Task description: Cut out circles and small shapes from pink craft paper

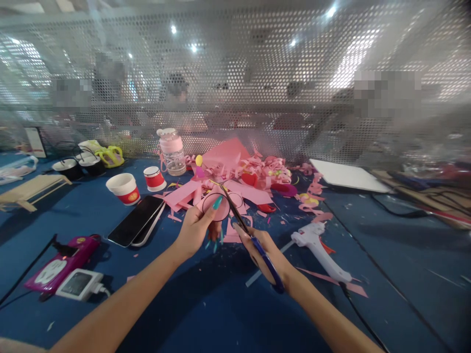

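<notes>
Between the thumb and fingers of my left hand (196, 228) is a piece of pink paper (216, 210) with a dark circle outline drawn on it. My right hand (263, 250) is closed round the blue handles of a pair of scissors (263, 257). The scissor blades point up and away, right against the right side of the pink paper. Whether the blades are parted is hard to see. Just behind both hands lies a heap of pink paper scraps (265, 169), with strips and a few red, yellow and purple pieces in it.
A white glue gun (320, 247) lies to the right, its cord trailing forward. Left stand paper cups (124, 189), a clear bottle (172, 152) and phones (138, 223). A purple power strip (64, 267) sits front left. A perforated metal screen (235, 88) rises behind the blue table.
</notes>
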Demonstrator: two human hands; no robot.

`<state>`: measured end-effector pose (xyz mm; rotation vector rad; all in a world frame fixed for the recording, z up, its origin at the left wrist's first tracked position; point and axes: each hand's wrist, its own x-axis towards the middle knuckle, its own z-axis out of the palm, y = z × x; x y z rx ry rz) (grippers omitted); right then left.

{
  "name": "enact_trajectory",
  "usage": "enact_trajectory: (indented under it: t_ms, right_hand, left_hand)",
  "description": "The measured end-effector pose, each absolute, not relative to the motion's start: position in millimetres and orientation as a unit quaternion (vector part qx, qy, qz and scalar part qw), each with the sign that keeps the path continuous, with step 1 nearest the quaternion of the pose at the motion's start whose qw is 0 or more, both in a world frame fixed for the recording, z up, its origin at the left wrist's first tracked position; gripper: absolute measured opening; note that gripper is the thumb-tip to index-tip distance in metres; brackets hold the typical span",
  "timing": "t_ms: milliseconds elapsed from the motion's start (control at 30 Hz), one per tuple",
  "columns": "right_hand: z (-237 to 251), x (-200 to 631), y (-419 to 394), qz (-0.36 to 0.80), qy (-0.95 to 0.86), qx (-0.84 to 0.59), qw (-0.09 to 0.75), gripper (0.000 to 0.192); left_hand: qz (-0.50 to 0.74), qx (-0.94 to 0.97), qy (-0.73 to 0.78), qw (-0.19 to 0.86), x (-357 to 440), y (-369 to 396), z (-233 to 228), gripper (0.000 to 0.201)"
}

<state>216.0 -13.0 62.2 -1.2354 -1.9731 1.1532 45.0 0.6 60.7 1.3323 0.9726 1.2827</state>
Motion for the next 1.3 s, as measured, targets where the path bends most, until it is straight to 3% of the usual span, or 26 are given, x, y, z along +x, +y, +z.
enact_trajectory:
  t_ms: [167,500,1300]
  right_hand:
    - [52.4,215.2,-13.0,0.428,-0.726,-0.456,0.287,0.048]
    - [53.7,214.7,-13.6,0.451,-0.712,-0.456,0.285,0.043]
    - [70.7,212.4,-16.0,0.468,-0.708,-0.461,0.262,0.042]
  left_hand:
    - [0.579,0.512,0.404,0.489,51.2,0.1,57.0,0.031]
    - [0.54,0.539,0.453,0.461,47.7,0.4,59.9,0.041]
    - [0.518,0.584,0.471,0.41,44.7,-2.4,57.8,0.034]
